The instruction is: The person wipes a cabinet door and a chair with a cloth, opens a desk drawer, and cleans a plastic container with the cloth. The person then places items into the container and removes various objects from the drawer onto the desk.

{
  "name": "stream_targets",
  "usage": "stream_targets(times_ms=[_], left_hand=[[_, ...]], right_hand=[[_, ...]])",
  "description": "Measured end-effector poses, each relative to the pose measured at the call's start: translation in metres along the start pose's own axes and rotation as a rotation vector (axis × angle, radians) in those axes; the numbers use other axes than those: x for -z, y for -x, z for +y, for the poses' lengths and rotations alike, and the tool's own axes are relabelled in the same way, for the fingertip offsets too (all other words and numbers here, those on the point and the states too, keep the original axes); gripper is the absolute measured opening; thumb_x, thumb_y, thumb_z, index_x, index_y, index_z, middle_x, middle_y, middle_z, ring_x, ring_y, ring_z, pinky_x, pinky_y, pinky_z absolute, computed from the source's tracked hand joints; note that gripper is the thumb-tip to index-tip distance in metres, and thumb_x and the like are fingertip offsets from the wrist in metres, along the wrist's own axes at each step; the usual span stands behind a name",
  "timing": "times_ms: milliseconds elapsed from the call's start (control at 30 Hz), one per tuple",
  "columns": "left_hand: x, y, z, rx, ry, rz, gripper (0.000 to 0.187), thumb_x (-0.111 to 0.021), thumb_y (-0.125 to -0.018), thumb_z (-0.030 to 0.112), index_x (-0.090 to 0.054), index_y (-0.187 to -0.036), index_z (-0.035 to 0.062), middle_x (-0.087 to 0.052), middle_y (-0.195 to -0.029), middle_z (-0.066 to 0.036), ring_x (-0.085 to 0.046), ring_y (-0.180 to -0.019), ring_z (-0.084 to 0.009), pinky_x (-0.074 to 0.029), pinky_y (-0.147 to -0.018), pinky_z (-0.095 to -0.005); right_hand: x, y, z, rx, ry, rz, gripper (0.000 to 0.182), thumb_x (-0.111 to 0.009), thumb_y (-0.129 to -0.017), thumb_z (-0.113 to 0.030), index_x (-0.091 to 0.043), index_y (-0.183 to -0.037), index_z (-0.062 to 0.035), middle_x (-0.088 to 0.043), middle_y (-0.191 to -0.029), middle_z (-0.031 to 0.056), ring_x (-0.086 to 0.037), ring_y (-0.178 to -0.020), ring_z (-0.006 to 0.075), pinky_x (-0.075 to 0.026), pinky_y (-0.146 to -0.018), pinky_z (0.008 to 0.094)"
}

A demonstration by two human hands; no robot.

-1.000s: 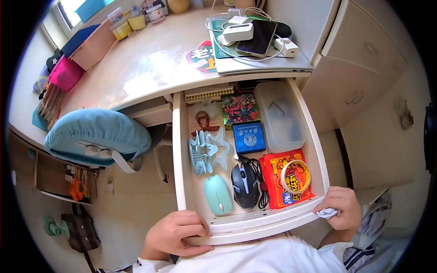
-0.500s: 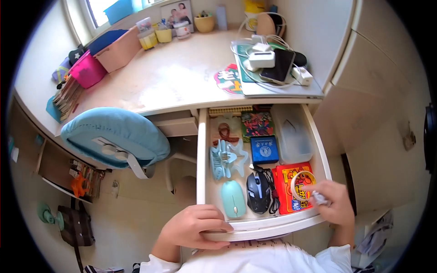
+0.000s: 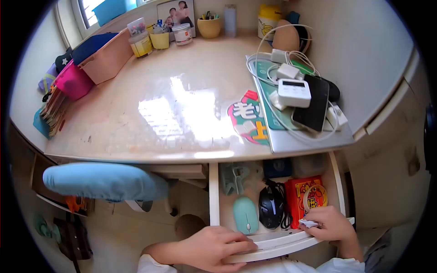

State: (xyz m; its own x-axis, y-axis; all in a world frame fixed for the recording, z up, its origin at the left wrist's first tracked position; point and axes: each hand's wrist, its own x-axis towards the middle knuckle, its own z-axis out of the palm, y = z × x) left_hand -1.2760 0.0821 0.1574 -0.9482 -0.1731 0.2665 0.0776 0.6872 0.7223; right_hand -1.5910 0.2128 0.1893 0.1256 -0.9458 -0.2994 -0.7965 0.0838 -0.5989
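My left hand point(image 3: 216, 248) lies at the front of the pulled-out drawer point(image 3: 291, 245), its fingers gripping over the front edge. At the front right corner my right hand point(image 3: 330, 224) pinches a small crumpled white thing point(image 3: 309, 223). In the drawer lie a mint-green mouse point(image 3: 246, 216), a black mouse point(image 3: 271, 207) with its cable, and a red and yellow packet point(image 3: 298, 195) with a cream ring point(image 3: 315, 196) on it. Further back are light blue hair claws point(image 3: 238, 178) and a dark blue box point(image 3: 276, 168), partly hidden under the desktop.
A laptop point(image 3: 309, 143) on the desk point(image 3: 182, 141) carries a phone point(image 3: 315, 102), a white device point(image 3: 294, 93) and tangled cables. A pink bin point(image 3: 75, 81), a peach box point(image 3: 111, 57) and several pots line the desk's left and back. A blue-covered chair point(image 3: 104, 181) stands left of the drawer.
The drawer has slid inward, and its back contents are now under the desktop. My right hand has come down to the drawer's front edge. The view has tilted up toward the desk.
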Motion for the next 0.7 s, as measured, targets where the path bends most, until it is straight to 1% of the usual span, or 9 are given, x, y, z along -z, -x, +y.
stream_targets(times_ms=[100,167,300,333,400,433,500,633,700], left_hand=[[0.006,0.002,-0.018,0.036,0.050,-0.041,0.042,-0.074,-0.087,0.035,-0.069,-0.124,0.0164,-0.070,-0.111,-0.003,-0.070,-0.084,-0.0200,-0.056,-0.072,-0.0310],[0.007,0.000,-0.015,0.066,0.070,-0.021,0.040,-0.074,-0.086,0.036,-0.071,-0.120,0.0173,-0.071,-0.112,-0.003,-0.069,-0.085,-0.0222,-0.056,-0.075,-0.0329],[0.004,0.002,-0.015,0.162,0.054,0.029,0.041,-0.077,-0.083,0.037,-0.071,-0.118,0.0168,-0.072,-0.113,-0.004,-0.068,-0.090,-0.0257,-0.055,-0.080,-0.0361],[0.007,-0.002,-0.009,0.197,0.079,0.042,0.042,-0.078,-0.082,0.036,-0.071,-0.119,0.0166,-0.072,-0.113,-0.005,-0.067,-0.090,-0.0273,-0.054,-0.081,-0.0368],[0.004,-0.009,-0.002,0.283,0.073,0.024,0.044,-0.078,-0.081,0.033,-0.069,-0.120,0.0158,-0.069,-0.102,-0.007,-0.065,-0.089,-0.0288,-0.052,-0.081,-0.0384],[0.002,-0.010,0.004,0.337,0.060,-0.006,0.044,-0.079,-0.081,0.033,-0.069,-0.120,0.0154,-0.068,-0.098,-0.007,-0.064,-0.088,-0.0291,-0.051,-0.081,-0.0392],[-0.006,-0.013,0.010,0.365,0.053,0.031,0.042,-0.079,-0.080,0.032,-0.069,-0.117,0.0147,-0.064,-0.092,-0.008,-0.063,-0.088,-0.0294,-0.049,-0.081,-0.0400],[-0.012,-0.016,0.021,0.432,0.119,-0.142,0.045,-0.077,-0.085,0.035,-0.065,-0.119,0.0097,-0.068,-0.098,-0.013,-0.066,-0.089,-0.0354,-0.052,-0.082,-0.0435],[-0.022,-0.012,0.028,0.480,0.148,-0.216,0.041,-0.075,-0.087,0.034,-0.066,-0.117,0.0074,-0.069,-0.099,-0.015,-0.067,-0.088,-0.0377,-0.053,-0.081,-0.0452]], right_hand=[[0.005,-0.012,0.004,-0.130,-0.126,0.002,0.020,-0.074,-0.075,-0.014,-0.072,-0.092,-0.0041,-0.067,-0.079,0.0127,-0.067,-0.075,0.0304,-0.054,-0.069,0.0407],[-0.005,-0.008,0.007,-0.001,0.114,0.284,0.025,-0.076,-0.071,-0.014,-0.072,-0.093,-0.0035,-0.066,-0.079,0.0124,-0.066,-0.073,0.0308,-0.054,-0.069,0.0411],[-0.013,-0.010,0.004,0.032,0.254,0.586,0.027,-0.076,-0.066,-0.010,-0.072,-0.092,-0.0036,-0.066,-0.079,0.0114,-0.065,-0.074,0.0316,-0.055,-0.069,0.0418],[-0.019,-0.011,0.000,-0.025,0.201,0.583,0.025,-0.075,-0.067,-0.009,-0.071,-0.091,-0.0047,-0.066,-0.080,0.0116,-0.065,-0.075,0.0320,-0.055,-0.069,0.0422],[-0.032,-0.013,-0.005,-0.191,0.212,0.524,0.021,-0.074,-0.072,-0.016,-0.071,-0.091,-0.0067,-0.068,-0.084,0.0117,-0.066,-0.083,0.0321,-0.054,-0.074,0.0426],[-0.036,-0.013,-0.010,-0.259,0.200,0.484,0.018,-0.074,-0.077,-0.022,-0.071,-0.087,-0.0066,-0.067,-0.083,0.0110,-0.065,-0.084,0.0313,-0.053,-0.074,0.0439],[-0.039,-0.013,-0.018,-0.280,0.201,0.496,0.021,-0.073,-0.084,-0.027,-0.071,-0.078,-0.0074,-0.064,-0.081,0.0094,-0.062,-0.081,0.0300,-0.050,-0.071,0.0436],[-0.063,0.006,-0.019,-0.345,0.179,0.533,0.025,-0.074,-0.085,-0.030,-0.072,-0.077,-0.0073,-0.062,-0.080,0.0074,-0.060,-0.083,0.0291,-0.049,-0.072,0.0424],[-0.069,0.018,-0.022,-0.382,0.135,0.496,0.024,-0.073,-0.086,-0.030,-0.072,-0.077,-0.0072,-0.062,-0.080,0.0076,-0.060,-0.082,0.0293,-0.049,-0.073,0.0433]])
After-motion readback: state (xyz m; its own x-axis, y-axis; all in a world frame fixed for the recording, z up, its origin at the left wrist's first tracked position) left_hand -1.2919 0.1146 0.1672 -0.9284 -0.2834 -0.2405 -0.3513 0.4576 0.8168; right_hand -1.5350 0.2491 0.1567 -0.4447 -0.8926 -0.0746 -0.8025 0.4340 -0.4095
